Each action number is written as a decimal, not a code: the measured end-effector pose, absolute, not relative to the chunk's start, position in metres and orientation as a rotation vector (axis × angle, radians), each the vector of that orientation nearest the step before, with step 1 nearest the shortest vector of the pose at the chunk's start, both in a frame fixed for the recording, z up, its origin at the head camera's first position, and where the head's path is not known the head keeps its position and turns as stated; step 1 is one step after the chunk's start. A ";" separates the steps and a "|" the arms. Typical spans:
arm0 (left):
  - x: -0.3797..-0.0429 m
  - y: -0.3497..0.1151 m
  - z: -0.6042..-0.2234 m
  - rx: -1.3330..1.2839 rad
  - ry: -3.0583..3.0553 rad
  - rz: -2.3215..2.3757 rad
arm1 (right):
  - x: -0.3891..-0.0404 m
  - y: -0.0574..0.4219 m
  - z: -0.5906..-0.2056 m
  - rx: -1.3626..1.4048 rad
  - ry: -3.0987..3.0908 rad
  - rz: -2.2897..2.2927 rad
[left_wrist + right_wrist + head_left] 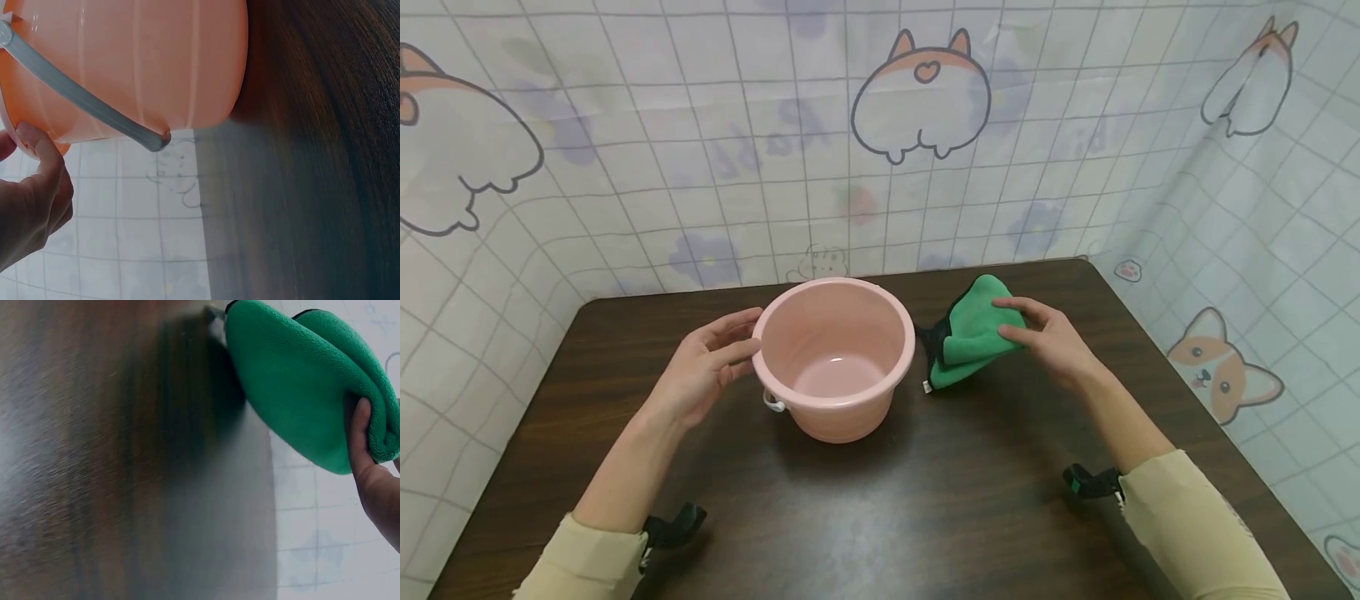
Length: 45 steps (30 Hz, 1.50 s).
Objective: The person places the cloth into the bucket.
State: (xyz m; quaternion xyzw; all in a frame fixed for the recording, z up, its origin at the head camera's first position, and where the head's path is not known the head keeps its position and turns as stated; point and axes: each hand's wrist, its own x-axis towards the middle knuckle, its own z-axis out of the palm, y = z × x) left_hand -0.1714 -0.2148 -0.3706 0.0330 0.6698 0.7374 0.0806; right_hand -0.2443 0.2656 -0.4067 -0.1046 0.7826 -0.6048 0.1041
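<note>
A pale pink bucket (pixel 842 417) stands upright on the table, its mouth facing up and nothing visible inside. My left hand (pixel 711 362) is at the bucket's left rim, pinching the edge between thumb and fingers. The grey handle (pixel 81 100) hangs down along the bucket's outer wall in the left wrist view. To the right of the bucket, my right hand (pixel 1052 337) pinches a folded green cloth (pixel 981 321) by its right end. In the right wrist view the cloth (pixel 294 381) is doubled over, with its thumb-side fold near the fingers. Its dark-edged end droops towards the table.
The dark brown wooden table (pixel 880 517) has rounded back corners. Behind it and along both sides hangs a white gridded curtain (pixel 737 167) with corgi prints. Black straps with small devices (pixel 673 529) sit at both wrists, over pale yellow sleeves (pixel 1202 525).
</note>
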 end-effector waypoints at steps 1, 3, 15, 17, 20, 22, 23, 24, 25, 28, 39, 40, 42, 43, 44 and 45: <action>-0.171 -0.214 -0.371 0.096 1.999 2.207 | -0.244 0.265 -0.404 -0.313 2.298 -1.793; -0.172 -0.214 -0.372 0.094 1.986 2.215 | -0.244 0.263 -0.399 -0.324 2.302 -1.796; -0.173 -0.213 -0.373 0.094 1.978 2.226 | -0.242 0.249 -0.365 -0.414 2.261 -1.876; -0.174 -0.212 -0.372 0.098 1.979 2.223 | -0.241 0.246 -0.360 -0.422 2.244 -1.899; -0.175 -0.212 -0.372 0.100 1.980 2.223 | -0.240 0.243 -0.352 -0.434 2.221 -1.933; -0.175 -0.211 -0.371 0.099 1.978 2.226 | -0.240 0.241 -0.347 -0.435 2.204 -1.948; -0.175 -0.211 -0.371 0.097 1.978 2.227 | -0.240 0.240 -0.345 -0.436 2.198 -1.954; -0.175 -0.211 -0.371 0.097 1.977 2.228 | -0.240 0.239 -0.342 -0.437 2.191 -1.958; -0.175 -0.211 -0.371 0.095 1.975 2.231 | -0.240 0.238 -0.340 -0.435 2.187 -1.960; -0.174 -0.212 -0.371 0.083 1.972 2.234 | -0.240 0.236 -0.334 -0.435 2.176 -1.955; -0.174 -0.213 -0.370 0.060 1.952 2.246 | -0.239 0.223 -0.310 -0.448 2.104 -2.058; -0.174 -0.214 -0.370 0.060 1.947 2.249 | -0.239 0.223 -0.308 -0.460 2.110 -2.060; -0.173 -0.214 -0.370 0.057 1.939 2.255 | -0.238 0.221 -0.303 -0.464 2.130 -2.057; -0.173 -0.214 -0.371 0.055 1.936 2.257 | -0.238 0.220 -0.300 -0.467 2.131 -2.061; -0.173 -0.214 -0.371 0.052 1.931 2.260 | -0.238 0.220 -0.298 -0.470 2.124 -2.067; -0.173 -0.214 -0.371 0.051 1.928 2.261 | -0.237 0.219 -0.295 -0.469 2.118 -2.073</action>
